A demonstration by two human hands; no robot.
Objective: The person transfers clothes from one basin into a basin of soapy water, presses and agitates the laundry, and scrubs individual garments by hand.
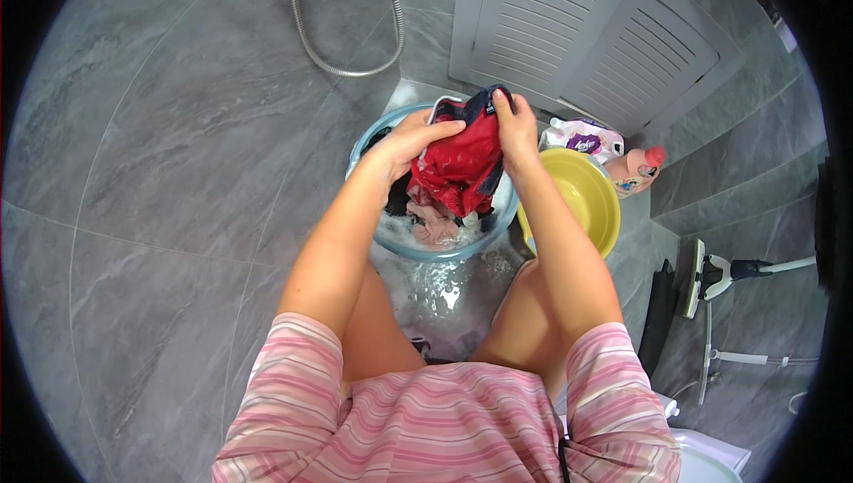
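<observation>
Both my hands hold up a wet red garment point(458, 159) with a dark navy waistband, above a blue basin point(453, 255). My left hand point(413, 138) grips its left side near a white cord, thumb on top. On the right side, my right hand point(515, 127) pinches the navy band between thumb and fingers. Under the garment, a pale pink cloth point(434, 224) and dark clothes point(396, 195) lie in sudsy water in the basin. The garment covers much of what is in the basin.
A yellow basin point(591, 194) stands right of the blue one. Behind it are a white-and-purple bottle point(582, 138) and a pink bottle with a red cap point(636, 168). A metal shower hose point(342, 71) hangs at the back, left of a grey louvred cabinet door point(542, 16). Wet suds cover the floor between my legs.
</observation>
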